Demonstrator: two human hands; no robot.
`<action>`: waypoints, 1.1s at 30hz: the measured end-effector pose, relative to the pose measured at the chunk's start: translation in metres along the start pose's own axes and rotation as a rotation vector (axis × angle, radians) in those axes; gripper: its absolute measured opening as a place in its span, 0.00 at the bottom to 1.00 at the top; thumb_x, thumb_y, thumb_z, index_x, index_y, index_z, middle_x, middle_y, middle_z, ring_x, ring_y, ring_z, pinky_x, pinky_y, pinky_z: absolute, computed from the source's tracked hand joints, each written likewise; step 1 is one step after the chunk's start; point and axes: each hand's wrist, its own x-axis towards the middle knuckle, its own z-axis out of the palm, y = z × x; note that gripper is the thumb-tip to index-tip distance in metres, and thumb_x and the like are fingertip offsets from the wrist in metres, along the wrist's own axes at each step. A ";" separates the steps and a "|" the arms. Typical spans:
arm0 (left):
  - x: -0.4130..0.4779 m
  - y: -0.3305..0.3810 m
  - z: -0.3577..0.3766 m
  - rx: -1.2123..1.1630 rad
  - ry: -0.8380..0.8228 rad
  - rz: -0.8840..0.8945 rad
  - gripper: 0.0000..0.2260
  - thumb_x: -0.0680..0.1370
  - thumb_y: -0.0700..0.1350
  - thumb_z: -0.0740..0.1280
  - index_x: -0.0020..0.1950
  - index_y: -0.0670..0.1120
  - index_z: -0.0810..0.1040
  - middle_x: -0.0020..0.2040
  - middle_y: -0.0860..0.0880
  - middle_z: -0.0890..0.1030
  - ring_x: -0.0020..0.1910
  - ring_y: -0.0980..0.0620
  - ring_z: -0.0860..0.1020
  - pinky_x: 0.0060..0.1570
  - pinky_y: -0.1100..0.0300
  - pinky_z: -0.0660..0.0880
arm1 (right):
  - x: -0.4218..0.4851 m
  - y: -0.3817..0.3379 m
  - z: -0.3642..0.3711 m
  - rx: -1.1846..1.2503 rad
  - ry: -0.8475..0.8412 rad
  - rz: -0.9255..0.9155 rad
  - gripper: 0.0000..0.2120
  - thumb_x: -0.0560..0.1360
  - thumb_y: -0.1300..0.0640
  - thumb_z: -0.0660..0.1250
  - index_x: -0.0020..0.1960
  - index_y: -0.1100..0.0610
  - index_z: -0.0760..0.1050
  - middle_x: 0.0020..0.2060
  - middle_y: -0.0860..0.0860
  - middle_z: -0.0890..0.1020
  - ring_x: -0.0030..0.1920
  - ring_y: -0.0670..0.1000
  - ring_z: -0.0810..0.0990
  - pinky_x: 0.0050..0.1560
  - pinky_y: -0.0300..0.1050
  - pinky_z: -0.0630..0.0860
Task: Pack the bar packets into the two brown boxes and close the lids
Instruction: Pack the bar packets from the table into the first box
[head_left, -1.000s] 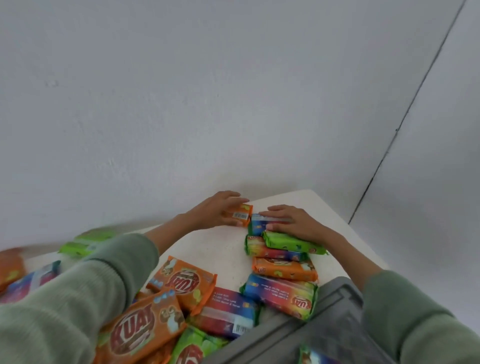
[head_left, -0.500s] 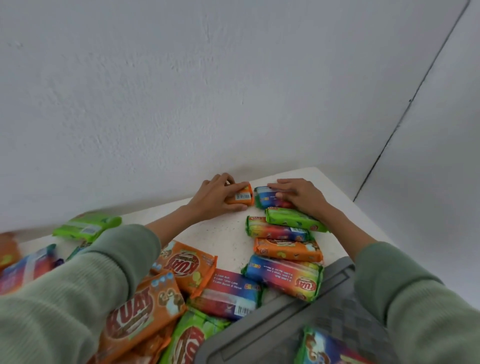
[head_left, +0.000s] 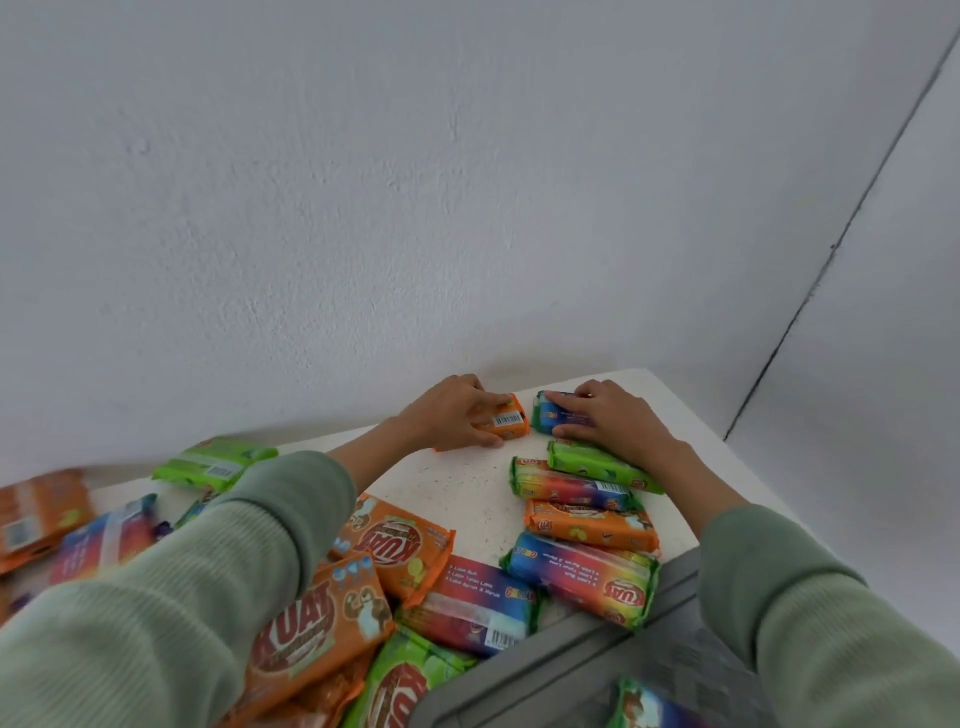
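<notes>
While both your hands work at the far end of the packet row, well beyond the grey crate (head_left: 571, 670), bring the ends square before you lift anything. Your left hand (head_left: 457, 415) curls its fingers over the small orange packet (head_left: 506, 422), thumb on the crate-side edge. Your right hand (head_left: 608, 415) lies across the blue packet (head_left: 550, 410), fingers on top & thumb on the crate-side edge, so it grips too. The two packets sit just beside each other, a small gap between, farthest from the crate on the worktop (head_left: 467, 483).

Pls slide them together flat, same direction as the green packet (head_left: 597, 465) next toward the crate. I think light pressure is enough; glossy wrappers probably slip. The brown boxes are not in view, so packing looks not yet begun.

Writing: "KUAT" reads on the big orange pack (head_left: 311, 623) left of the crate, and upside down on the rainbow pack (head_left: 582, 577) at the crate's rim. A barcode shows on the small orange packet. Other small text: too tiny to read.
</notes>
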 end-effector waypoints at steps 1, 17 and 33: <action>-0.001 0.002 0.000 0.005 0.006 -0.010 0.28 0.74 0.56 0.67 0.72 0.51 0.65 0.60 0.44 0.73 0.55 0.49 0.72 0.49 0.63 0.65 | -0.001 -0.002 0.000 -0.036 0.013 0.001 0.25 0.77 0.40 0.55 0.73 0.42 0.58 0.64 0.53 0.70 0.64 0.53 0.67 0.57 0.46 0.69; -0.065 -0.002 -0.089 0.054 0.067 0.000 0.27 0.72 0.55 0.70 0.69 0.52 0.69 0.57 0.44 0.75 0.49 0.52 0.72 0.48 0.64 0.65 | -0.013 -0.033 -0.036 0.093 0.312 0.018 0.22 0.77 0.44 0.58 0.71 0.47 0.66 0.50 0.57 0.77 0.51 0.55 0.75 0.42 0.42 0.66; -0.342 -0.043 -0.183 0.089 0.237 -0.256 0.26 0.68 0.54 0.73 0.65 0.55 0.73 0.54 0.45 0.78 0.49 0.54 0.74 0.48 0.62 0.66 | -0.056 -0.296 -0.133 0.120 0.304 -0.658 0.21 0.78 0.45 0.58 0.69 0.47 0.67 0.47 0.58 0.77 0.48 0.57 0.76 0.47 0.49 0.70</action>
